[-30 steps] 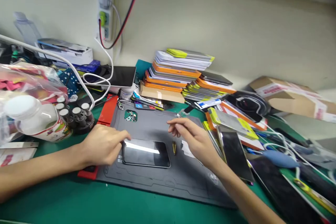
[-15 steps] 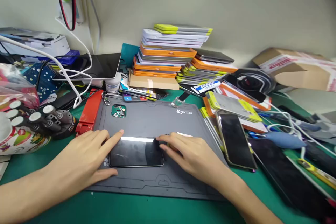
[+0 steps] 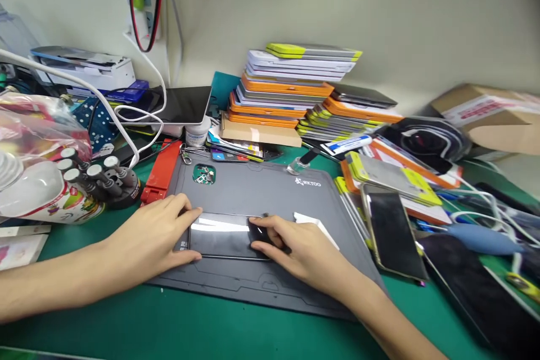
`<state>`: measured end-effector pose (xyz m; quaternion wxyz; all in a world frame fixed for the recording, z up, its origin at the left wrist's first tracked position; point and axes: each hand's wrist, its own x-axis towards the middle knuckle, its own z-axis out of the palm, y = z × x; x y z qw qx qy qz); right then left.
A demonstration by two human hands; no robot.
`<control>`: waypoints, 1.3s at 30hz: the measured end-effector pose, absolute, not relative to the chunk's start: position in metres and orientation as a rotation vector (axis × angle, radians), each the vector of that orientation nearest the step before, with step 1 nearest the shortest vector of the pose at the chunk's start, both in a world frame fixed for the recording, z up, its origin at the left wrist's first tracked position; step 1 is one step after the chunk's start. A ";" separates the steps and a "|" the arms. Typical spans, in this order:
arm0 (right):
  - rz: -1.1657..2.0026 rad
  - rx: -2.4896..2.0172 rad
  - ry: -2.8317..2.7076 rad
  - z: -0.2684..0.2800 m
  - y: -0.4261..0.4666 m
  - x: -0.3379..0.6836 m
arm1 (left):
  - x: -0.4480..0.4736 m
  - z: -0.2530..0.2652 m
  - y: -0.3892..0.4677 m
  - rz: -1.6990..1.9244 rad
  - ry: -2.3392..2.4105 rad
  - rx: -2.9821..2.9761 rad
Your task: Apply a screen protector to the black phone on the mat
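A smartphone [image 3: 223, 240] lies face up on a grey work mat [image 3: 248, 185], with bright light reflected in its dark screen. My left hand [image 3: 162, 230] spans its left end, fingertips at the upper corner and thumb at the lower one. At the right end, my right hand [image 3: 291, 239] has its fingers curled by the upper edge and its thumb low on the screen side; this end is partly covered. A white slip [image 3: 320, 228] shows behind my right hand.
On the right lie another phone [image 3: 394, 233], flat packs [image 3: 388, 171] and a blue-handled tool [image 3: 483, 238]. Stacked boxes [image 3: 282, 87] rise at the back, near a small glass bottle [image 3: 298, 166]. Screwdrivers [image 3: 99, 177] in a stand and a red tool [image 3: 166, 171] are left.
My left thumb has moved up to the phone's lower corner. My right fingers have curled around the right end, uncovering more of the white slip. The view has turned slightly left.
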<state>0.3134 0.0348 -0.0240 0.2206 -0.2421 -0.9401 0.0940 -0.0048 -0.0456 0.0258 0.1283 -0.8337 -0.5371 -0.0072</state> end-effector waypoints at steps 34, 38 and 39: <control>1.293 -1.151 -2.382 -0.012 0.045 0.333 | -0.004 0.007 -0.038 -0.337 -1.825 -2.692; 1.315 -1.240 -2.303 -0.008 0.042 0.330 | 0.000 -0.007 -0.044 -0.439 -1.861 -2.739; 1.302 -1.248 -2.292 -0.007 0.041 0.329 | 0.000 -0.009 -0.045 -0.450 -1.860 -2.748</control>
